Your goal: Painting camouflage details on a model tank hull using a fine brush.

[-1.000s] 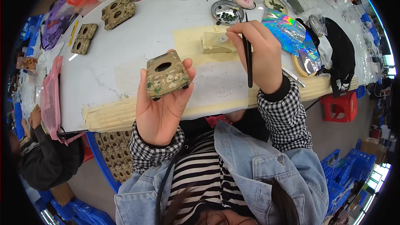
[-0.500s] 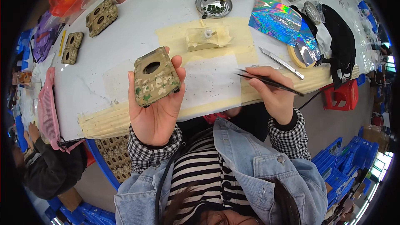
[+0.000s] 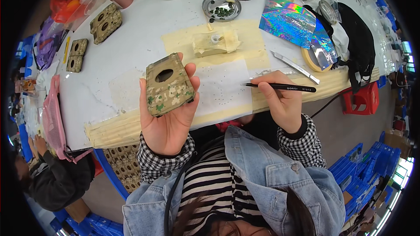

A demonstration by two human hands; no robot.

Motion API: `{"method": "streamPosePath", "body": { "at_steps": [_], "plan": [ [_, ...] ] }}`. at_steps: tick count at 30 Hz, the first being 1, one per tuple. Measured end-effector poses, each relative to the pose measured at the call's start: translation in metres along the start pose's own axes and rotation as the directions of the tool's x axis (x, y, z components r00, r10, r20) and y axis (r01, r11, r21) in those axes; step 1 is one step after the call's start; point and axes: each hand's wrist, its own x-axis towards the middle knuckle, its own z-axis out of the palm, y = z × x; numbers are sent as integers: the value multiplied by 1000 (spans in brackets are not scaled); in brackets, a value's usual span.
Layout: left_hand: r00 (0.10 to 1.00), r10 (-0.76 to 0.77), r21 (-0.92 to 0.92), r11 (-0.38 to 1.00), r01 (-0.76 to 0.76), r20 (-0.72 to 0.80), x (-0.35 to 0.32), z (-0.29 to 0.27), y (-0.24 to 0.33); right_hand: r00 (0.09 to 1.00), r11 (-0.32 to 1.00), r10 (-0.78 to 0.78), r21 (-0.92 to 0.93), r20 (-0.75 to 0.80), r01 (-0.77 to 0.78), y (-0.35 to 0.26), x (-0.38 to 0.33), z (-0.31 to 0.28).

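Observation:
A camouflage-patterned, box-like piece (image 3: 171,91) with a dark oval hole rests in my left hand (image 3: 167,126), tilted up toward me, its sides held between thumb and fingers. My right hand (image 3: 282,105) pinches black tweezers (image 3: 288,88), their fine tips pointing left over a white sheet of paper (image 3: 221,87). Tiny dark specks lie scattered on that paper. The tips are apart from the camouflage piece. Beyond the paper stands a block wrapped in yellowish tape (image 3: 215,44) with a small white ring on top.
A round metal dish (image 3: 222,8) holds small dark green bits. A silver craft knife (image 3: 295,66) and shiny holographic sheets (image 3: 288,22) lie on the right. More camouflage pieces (image 3: 106,23) sit at the far left. A pink mesh bag (image 3: 53,116) hangs over the left edge; another person works beyond it.
My right hand has turned the tweezers nearly level and shifted their tips slightly left and down. My left hand has moved a little right and down with the camouflage piece.

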Motion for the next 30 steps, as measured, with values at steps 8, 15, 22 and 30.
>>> {"method": "streamPosePath", "body": {
  "at_steps": [8,15,22,30],
  "plan": [
    [999,25,14,1000,-26,20,-5,2,6,921,891,-341,250,-186,380,-30,8,-45],
    [993,37,57,997,-43,109,-15,3,17,-205,124,-905,693,372,710,-193,-39,-128],
    [971,-36,-18,999,41,236,-13,2,24,-226,200,-782,578,581,791,-194,-52,-107],
    [978,-18,33,999,12,209,-22,5,28,-197,238,-784,578,589,781,-181,-52,-105]
  ]
}}
